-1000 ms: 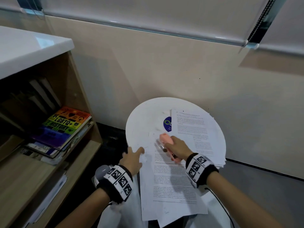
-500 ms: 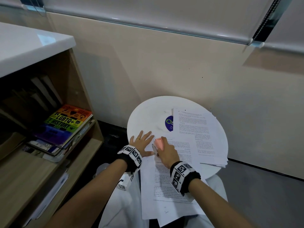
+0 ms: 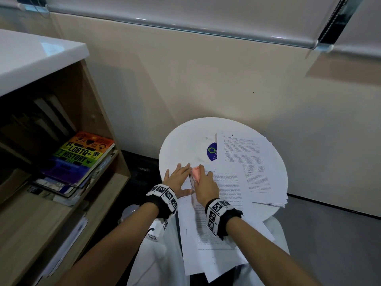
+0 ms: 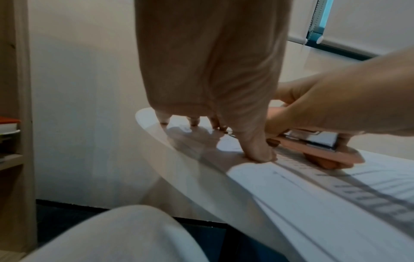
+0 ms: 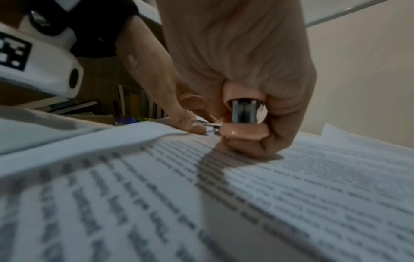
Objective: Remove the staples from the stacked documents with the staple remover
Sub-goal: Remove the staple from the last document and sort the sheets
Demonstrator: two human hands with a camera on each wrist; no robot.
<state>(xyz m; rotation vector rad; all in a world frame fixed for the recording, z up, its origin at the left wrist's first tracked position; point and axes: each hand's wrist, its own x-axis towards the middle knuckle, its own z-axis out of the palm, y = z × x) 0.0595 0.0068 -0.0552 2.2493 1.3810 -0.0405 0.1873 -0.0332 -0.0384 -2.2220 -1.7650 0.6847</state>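
Observation:
A printed document (image 3: 218, 205) lies on the round white table (image 3: 181, 141), its near end hanging over the table's edge. My right hand (image 3: 205, 183) grips a pink staple remover (image 3: 195, 174) with a metal inner part, low over the document's top left corner. In the right wrist view the staple remover (image 5: 243, 124) rests on the printed document (image 5: 246, 195), and its front tip is hidden. My left hand (image 3: 179, 178) lies flat with spread fingers, pressing the paper and table just left of the tool. In the left wrist view my left thumb (image 4: 257, 150) presses the page beside the staple remover (image 4: 318, 150).
A second stack of printed pages (image 3: 247, 162) covers the table's right half, over a blue round sticker (image 3: 212, 151). A wooden bookshelf (image 3: 61, 182) with a rainbow book (image 3: 82, 155) stands on the left. A beige wall runs behind the table.
My left hand moved from the table's near left edge up onto the document's top corner and spread flat. My right hand carried the staple remover left to that corner.

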